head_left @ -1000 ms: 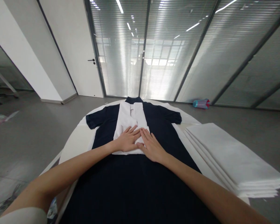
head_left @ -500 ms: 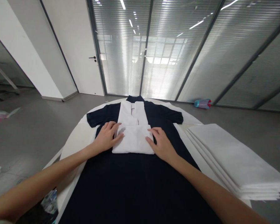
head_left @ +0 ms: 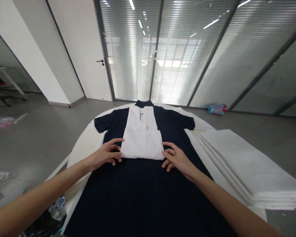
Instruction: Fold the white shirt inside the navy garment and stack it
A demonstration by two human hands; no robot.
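A dark navy short-sleeved shirt lies flat and spread on a round white table, collar at the far side. A white cloth lies folded down its middle, with a wider doubled block at the near end. My left hand rests with fingers apart at that block's left edge, fingertips touching it. My right hand sits on the navy fabric at the block's right corner, its fingers spread. Neither hand holds anything.
A stack of large folded white sheets lies to the right of the shirt. Beyond the table are a glass partition with blinds, a white door and a teal-and-pink cylinder on the grey floor. Plastic bags lie at left.
Both hands have slid outward, off the top of the white fold, and now lie at its left and right edges. The fold itself looks flatter and squarer.
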